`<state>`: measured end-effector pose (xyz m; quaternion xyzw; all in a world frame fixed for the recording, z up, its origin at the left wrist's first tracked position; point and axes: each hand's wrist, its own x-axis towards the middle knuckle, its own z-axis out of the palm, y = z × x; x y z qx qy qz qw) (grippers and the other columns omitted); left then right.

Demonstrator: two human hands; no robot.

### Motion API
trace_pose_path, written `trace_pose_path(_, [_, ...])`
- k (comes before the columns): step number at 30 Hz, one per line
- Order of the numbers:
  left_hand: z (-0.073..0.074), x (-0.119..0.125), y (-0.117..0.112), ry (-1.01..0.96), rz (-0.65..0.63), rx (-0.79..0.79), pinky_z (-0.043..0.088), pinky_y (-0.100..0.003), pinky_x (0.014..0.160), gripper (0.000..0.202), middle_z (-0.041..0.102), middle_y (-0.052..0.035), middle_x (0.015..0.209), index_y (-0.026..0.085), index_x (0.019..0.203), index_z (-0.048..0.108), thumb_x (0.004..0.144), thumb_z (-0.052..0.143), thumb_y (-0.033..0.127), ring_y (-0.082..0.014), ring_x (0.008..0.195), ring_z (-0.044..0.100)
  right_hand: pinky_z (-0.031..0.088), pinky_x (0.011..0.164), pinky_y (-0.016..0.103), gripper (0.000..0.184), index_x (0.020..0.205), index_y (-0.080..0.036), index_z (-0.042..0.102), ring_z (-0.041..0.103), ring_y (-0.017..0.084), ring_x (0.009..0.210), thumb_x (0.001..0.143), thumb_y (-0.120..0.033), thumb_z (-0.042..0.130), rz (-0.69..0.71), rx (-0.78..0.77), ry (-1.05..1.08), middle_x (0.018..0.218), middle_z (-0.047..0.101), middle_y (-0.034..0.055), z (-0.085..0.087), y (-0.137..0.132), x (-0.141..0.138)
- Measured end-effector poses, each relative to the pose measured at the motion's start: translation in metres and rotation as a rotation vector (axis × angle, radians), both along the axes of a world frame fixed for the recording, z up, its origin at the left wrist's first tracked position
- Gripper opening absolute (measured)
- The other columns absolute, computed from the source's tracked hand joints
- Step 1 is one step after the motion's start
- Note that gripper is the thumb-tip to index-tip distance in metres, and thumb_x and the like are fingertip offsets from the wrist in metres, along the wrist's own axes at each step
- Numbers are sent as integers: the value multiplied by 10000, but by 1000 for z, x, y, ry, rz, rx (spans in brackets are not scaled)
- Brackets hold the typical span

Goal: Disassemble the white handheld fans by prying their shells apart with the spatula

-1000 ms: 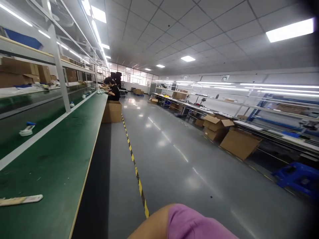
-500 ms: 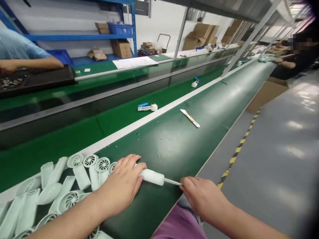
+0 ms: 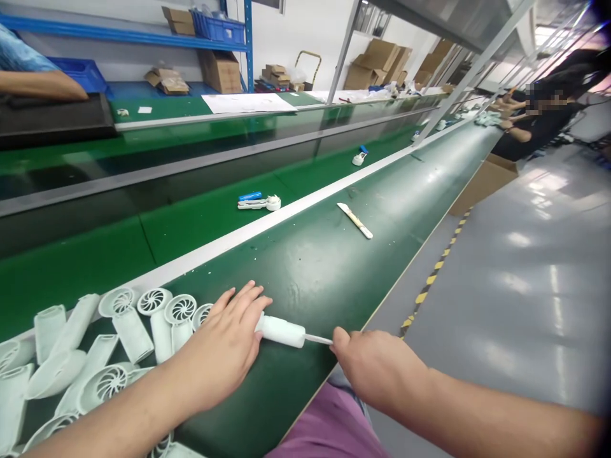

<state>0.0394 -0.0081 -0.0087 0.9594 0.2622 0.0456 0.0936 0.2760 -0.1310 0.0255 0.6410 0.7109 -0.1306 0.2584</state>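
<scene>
White plastic tube [image 3: 281, 331] with a thin rod [image 3: 317, 339] sticking out of one end, lying on the green worktop [image 3: 329, 273] between the hands. At 11 o'clock from the tube, far beyond the worktop, blue steel shelving [image 3: 119, 35] loaded with cardboard boxes [image 3: 220, 71]. At 2 o'clock, a seated co-worker [image 3: 539, 124] farther along the line. At 9 o'clock, a heap of pale fan housings [image 3: 119, 343], right beside the left hand. At 1 o'clock, a craft knife [image 3: 356, 221], well apart from the tube. Left hand [image 3: 219, 346] half open, fingers spread, palm against the tube's near end; firmness of grip unclear. Right hand [image 3: 377, 369] nearly closed, fingertips [image 3: 337, 340] at the rod's tip, pinching it.
</scene>
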Motion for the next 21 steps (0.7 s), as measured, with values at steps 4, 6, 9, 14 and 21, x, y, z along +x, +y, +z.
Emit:
trace_pose_path(4, [0, 1, 0, -16, -9, 12, 245, -491, 1159, 447, 336, -120, 1502, 172, 1385, 348, 947, 372, 261, -243, 1425, 235, 299, 404, 258, 230, 881, -184, 509, 634, 256, 526, 716, -25, 490, 5, -46, -61, 643, 606, 39, 9, 6, -6])
trace_pose_path(6, [1, 2, 1, -19, -7, 6, 246, -492, 1160, 441, 323, -131, 1509, 163, 1377, 355, 948, 363, 265, -245, 1422, 243, 349, 407, 274, 219, 875, -185, 517, 634, 268, 515, 715, -37, 500, 1, -34, -69, 630, 601, 39, 11, 7, -7])
trace_pose_path(9, [3, 4, 1, -24, -8, -12, 233, -489, 1166, 430, 346, -142, 1496, 144, 1362, 372, 951, 347, 271, -246, 1429, 223, 406, 411, 297, 200, 865, -182, 525, 629, 276, 494, 708, -59, 521, -35, -50, -50, 583, 572, 21, 15, 8, -7])
trace_pose_path(14, [8, 1, 1, -8, -6, -13, 190, -482, 1180, 437, 369, -152, 1480, 129, 1362, 377, 953, 342, 280, -234, 1442, 181, 466, 421, 323, 217, 918, -160, 551, 620, 260, 476, 720, -72, 555, -6, -53, -8, 560, 552, 12, 24, 19, -23])
trace_pose_path(21, [4, 16, 2, 32, 128, -49, 208, -499, 1160, 465, 342, -155, 1500, 158, 1408, 361, 961, 347, 285, -269, 1418, 250, 528, 641, 348, 145, 936, -115, 647, 675, 258, 738, 806, -179, 651, -53, -48, 93, 744, 657, 122, 39, 48, -50])
